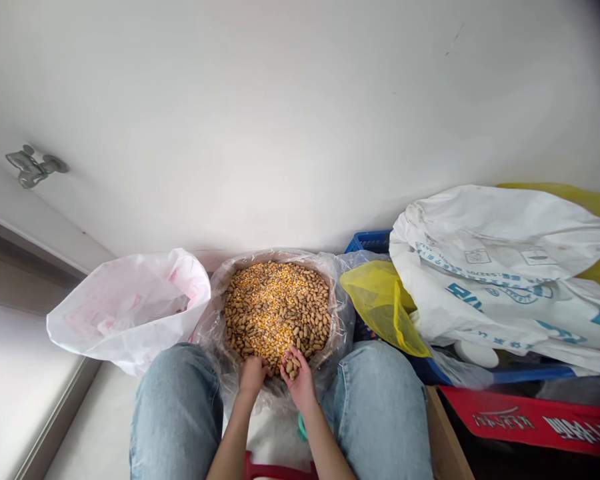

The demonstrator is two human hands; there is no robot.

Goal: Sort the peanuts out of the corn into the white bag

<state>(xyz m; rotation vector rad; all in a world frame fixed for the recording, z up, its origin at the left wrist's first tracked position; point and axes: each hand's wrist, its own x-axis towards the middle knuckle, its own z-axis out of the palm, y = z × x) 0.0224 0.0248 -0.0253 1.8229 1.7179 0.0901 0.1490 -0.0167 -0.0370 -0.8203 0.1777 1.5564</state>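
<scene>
Far left, see metal tap (33,167) on white wall (280,133). Next, white bag (77,330) upright on the floor beside left knee (177,407), mouth spread wide, presumably for easy access; pinkish inside, contents mostly hard to tell.

In the middle, between both knees, plastic-lined container (344,313), probably set there to stay steady and close to both hands. Clear liner spread past the rim, likely to keep loose bits in. Filled broadly with unshelled peanuts (316,307) and yellow corn kernels (270,337), kernels thickest down the middle, peanuts thicker toward the right side.

At the near edge of the mix, left hand (251,375) with back up and fingers curled down; grip partly closed, can't tell if on anything, fingertips too hidden. Just right of it, right hand (301,383), palm up; grip half open, cupped under a small handful of peanuts (293,368), probably tilted that way to stop nuts rolling off.

Right of right knee (385,407), yellow mesh bag (377,300) slumped over blue crate (375,240). Farther right, big white printed bag (520,293) draped across the crate, looks just laid on top. Below, red printed panel (535,423) near a brown edge.
</scene>
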